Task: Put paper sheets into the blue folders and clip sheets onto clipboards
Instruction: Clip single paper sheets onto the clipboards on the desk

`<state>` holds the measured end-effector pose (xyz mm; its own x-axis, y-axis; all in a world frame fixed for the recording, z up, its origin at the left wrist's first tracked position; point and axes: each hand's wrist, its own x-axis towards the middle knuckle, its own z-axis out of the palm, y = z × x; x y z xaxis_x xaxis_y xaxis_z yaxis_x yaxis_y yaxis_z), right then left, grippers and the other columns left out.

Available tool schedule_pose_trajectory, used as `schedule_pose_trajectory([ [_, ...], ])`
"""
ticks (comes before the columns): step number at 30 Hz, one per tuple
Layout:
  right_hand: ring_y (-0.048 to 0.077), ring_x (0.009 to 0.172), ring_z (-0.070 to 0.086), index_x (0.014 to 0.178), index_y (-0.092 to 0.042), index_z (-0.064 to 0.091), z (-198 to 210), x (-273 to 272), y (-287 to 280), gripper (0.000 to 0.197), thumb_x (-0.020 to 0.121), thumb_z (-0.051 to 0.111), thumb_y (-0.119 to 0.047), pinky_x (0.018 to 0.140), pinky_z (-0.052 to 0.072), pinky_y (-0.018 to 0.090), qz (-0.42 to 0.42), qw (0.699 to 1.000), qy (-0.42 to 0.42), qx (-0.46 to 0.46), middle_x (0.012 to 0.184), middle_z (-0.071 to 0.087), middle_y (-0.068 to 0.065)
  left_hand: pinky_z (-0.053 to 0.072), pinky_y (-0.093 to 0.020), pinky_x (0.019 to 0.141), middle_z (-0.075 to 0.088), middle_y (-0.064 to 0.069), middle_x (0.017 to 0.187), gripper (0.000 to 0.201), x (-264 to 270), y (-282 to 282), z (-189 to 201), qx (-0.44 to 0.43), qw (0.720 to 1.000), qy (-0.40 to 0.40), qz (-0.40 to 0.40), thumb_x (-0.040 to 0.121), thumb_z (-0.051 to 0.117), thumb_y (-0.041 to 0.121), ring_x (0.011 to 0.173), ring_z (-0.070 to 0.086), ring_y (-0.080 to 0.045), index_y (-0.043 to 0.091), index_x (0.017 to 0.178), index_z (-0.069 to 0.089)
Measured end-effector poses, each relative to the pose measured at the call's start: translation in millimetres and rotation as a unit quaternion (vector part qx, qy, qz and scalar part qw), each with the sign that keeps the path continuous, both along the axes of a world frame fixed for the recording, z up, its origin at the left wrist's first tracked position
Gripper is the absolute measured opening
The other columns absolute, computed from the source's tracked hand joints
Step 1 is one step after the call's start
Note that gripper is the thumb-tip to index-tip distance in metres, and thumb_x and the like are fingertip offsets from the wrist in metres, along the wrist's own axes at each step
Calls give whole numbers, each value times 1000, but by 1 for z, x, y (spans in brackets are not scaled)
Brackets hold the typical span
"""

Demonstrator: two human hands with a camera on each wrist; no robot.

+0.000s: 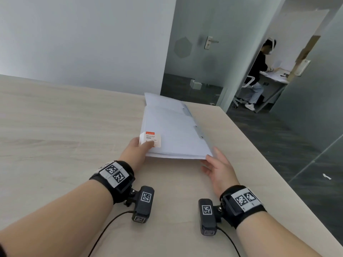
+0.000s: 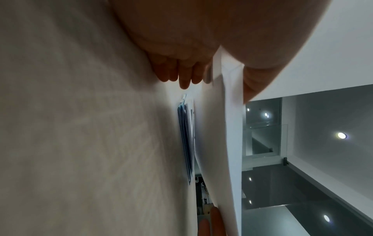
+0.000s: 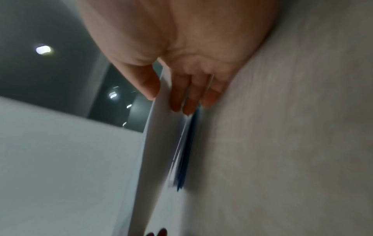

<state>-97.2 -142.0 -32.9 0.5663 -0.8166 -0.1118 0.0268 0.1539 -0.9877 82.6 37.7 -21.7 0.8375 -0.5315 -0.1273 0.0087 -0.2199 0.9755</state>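
Note:
A pale folder (image 1: 174,130) with an orange-and-white label (image 1: 153,139) and a metal fastener strip on its right side lies on top of a stack on the wooden table (image 1: 55,117). My left hand (image 1: 144,145) grips its near left corner, thumb on the label and fingers underneath. At the near right corner my right hand (image 1: 215,158) holds the folder, thumb on top and fingers below. Both wrist views show this white cover (image 2: 222,143) (image 3: 155,151) raised off darker blue folders (image 2: 186,143) (image 3: 186,151) that lie flat on the table. No clipboard is in view.
The table's right edge (image 1: 259,145) runs diagonally close to the stack, with dark floor beyond it. A glass partition and a door stand behind. Another person (image 1: 258,75) sits at a desk in the far room.

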Motion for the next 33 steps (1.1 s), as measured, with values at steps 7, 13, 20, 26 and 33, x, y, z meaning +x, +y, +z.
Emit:
schedule_pose_trajectory([
  [7, 2, 122, 45, 155, -14, 35, -1, 44, -48, 61, 100, 58, -28, 101, 32, 20, -21, 977, 130, -167, 144, 50, -1, 39, -19, 72, 60, 6, 118, 43, 35, -44, 0, 3, 998, -54, -14, 91, 61, 34, 103, 57, -13, 23, 132, 52],
  [13, 14, 134, 50, 155, -24, 34, -15, 96, -92, 68, 95, 54, -49, 112, 34, 32, -38, 952, 205, -223, 149, 52, -1, 38, -32, 97, 53, 8, 127, 57, 86, -88, -13, 87, 990, -111, -30, 81, 60, 59, 113, 54, -18, 28, 127, 50],
  [20, 27, 139, 46, 156, -30, 27, -15, 134, -131, 68, 95, 40, -59, 116, 27, 46, -14, 895, 342, -285, 151, 50, -4, 39, -51, 107, 61, 11, 127, 82, 125, -124, -30, 172, 971, -162, -44, 53, 63, 79, 119, 57, -25, 38, 119, 39],
  [26, 30, 131, 51, 152, -35, 32, -20, 145, -147, 71, 88, 46, -63, 111, 33, 47, -32, 898, 336, -283, 143, 56, -2, 38, -51, 105, 60, 10, 105, 56, 124, -131, -23, 213, 954, -209, -37, 77, 61, 63, 92, 54, -24, 29, 115, 37],
  [33, 30, 128, 53, 150, -35, 34, -17, 138, -141, 66, 89, 45, -59, 110, 37, 45, -28, 909, 319, -268, 141, 58, -2, 44, -48, 101, 64, 7, 109, 62, 122, -124, -21, 204, 963, -173, -43, 66, 57, 70, 107, 59, -32, 31, 113, 41],
])
